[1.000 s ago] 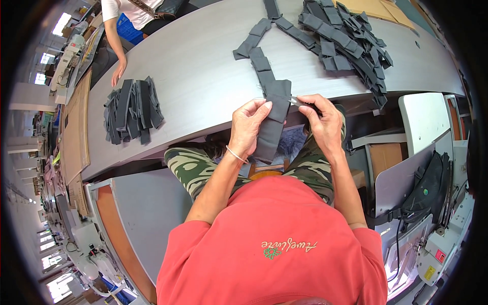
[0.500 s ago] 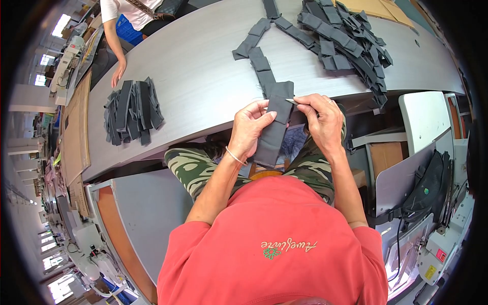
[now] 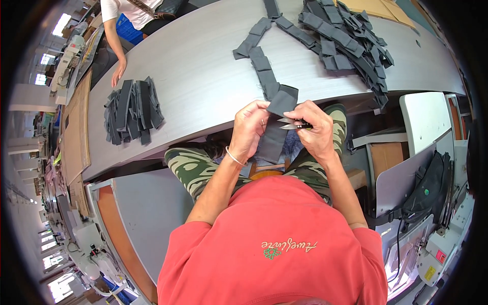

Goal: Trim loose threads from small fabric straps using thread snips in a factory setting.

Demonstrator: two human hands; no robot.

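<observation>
Grey and long, the worktable (image 3: 203,86) curves across the upper part of my view, and I take it as my landmark. Just off its near edge, above my camouflage-clad lap, my left hand (image 3: 249,129) pinches a dark grey fabric strip (image 3: 274,134), thumb and fingers closed on its left side. The strip hangs from the table's edge down toward my knees, its upper end folded over. My right hand (image 3: 315,129) is closed around small thread snips (image 3: 291,123); their metal blades point left and lie against the strip, just beside my left fingertips. Whether the blades are biting the cloth I cannot tell.

On the table, straight beyond my hands, a chain of joined grey pieces (image 3: 262,61) runs away toward its far edge. At the table's far right lies a loose heap of the same grey pieces (image 3: 351,40). Toward its left end sits a neater stack of dark strips (image 3: 132,109). Beyond that stack, another person's hand (image 3: 118,71) rests on the table's left end.
</observation>
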